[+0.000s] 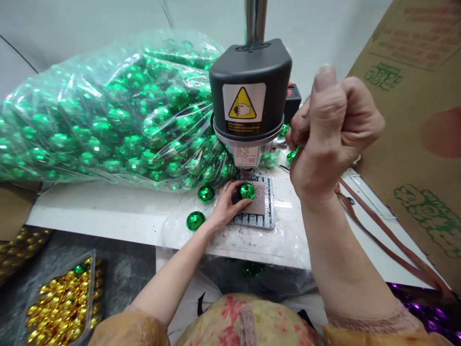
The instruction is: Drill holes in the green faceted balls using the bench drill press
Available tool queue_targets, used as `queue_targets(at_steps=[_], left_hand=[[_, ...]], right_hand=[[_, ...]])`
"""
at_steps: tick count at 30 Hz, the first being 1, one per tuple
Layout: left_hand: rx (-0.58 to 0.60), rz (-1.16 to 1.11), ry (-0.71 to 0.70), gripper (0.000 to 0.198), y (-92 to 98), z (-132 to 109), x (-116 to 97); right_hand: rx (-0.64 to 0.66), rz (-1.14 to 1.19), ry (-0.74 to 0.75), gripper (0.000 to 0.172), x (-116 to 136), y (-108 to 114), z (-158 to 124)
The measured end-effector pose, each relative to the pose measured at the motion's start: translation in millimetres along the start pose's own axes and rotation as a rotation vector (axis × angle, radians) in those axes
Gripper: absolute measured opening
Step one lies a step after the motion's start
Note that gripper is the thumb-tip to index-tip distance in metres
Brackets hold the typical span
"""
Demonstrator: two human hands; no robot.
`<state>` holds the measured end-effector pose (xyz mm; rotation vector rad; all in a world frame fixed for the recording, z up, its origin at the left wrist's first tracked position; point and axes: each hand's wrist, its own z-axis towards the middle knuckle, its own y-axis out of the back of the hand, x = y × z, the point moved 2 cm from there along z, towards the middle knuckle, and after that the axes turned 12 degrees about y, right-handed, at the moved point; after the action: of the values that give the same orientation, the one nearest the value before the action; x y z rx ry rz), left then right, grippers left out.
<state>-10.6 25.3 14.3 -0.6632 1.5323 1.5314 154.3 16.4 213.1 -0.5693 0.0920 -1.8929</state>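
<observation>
Glossy plastic, polished metal, dull cardboard.
The green ball looks like faceted plastic with a mirror-like finish; the bag is clear, crinkled, shiny film. The machine's housing is smooth satin black, its column polished metal. The box is matt cardboard, the tabletop smooth. The strap, poorly seen, may be leather.

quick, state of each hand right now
Left hand: curled, holding a round, faceted, shiny green bead
Right hand: closed, at the silver metal lever; grip itself hidden
</observation>
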Motion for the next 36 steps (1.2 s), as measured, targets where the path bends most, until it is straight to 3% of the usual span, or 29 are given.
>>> queue_targets(at_steps=[4, 9, 15, 19, 25, 31, 36], left_hand=[[0.010, 0.025, -0.005, 0.051, 0.1, -2, 0], [0.000, 0.033, 0.001, 0.048, 1.9, -4, -5], [0.006, 0.018, 0.002, 0.049, 1.0, -5, -7], [0.009, 0.009, 0.004, 0.050, 0.7, -5, -6], [0.007, 0.001, -0.004, 0.048, 0.9, -6, -6], [0.009, -0.008, -0.004, 0.049, 0.2, -6, -6], [0.009, -0.005, -0.006, 0.050, -0.1, -6, -4]], right_hand=[[0.028, -0.042, -0.026, 0.046, -2, 1, 4], [0.049, 0.081, 0.008, 0.043, -1, 2, 4], [-0.057, 0.056, 0.041, 0.049, 5, 8, -14], [-0.012, 0.032, 0.029, 0.053, 9, 14, -28], [0.000, 0.061, 0.179, 0.052, 6, 20, -39], [-0.103, 0.103, 0.249, 0.054, -1, 18, -44], [-0.029, 0.123, 0.259, 0.052, -1, 20, -45]])
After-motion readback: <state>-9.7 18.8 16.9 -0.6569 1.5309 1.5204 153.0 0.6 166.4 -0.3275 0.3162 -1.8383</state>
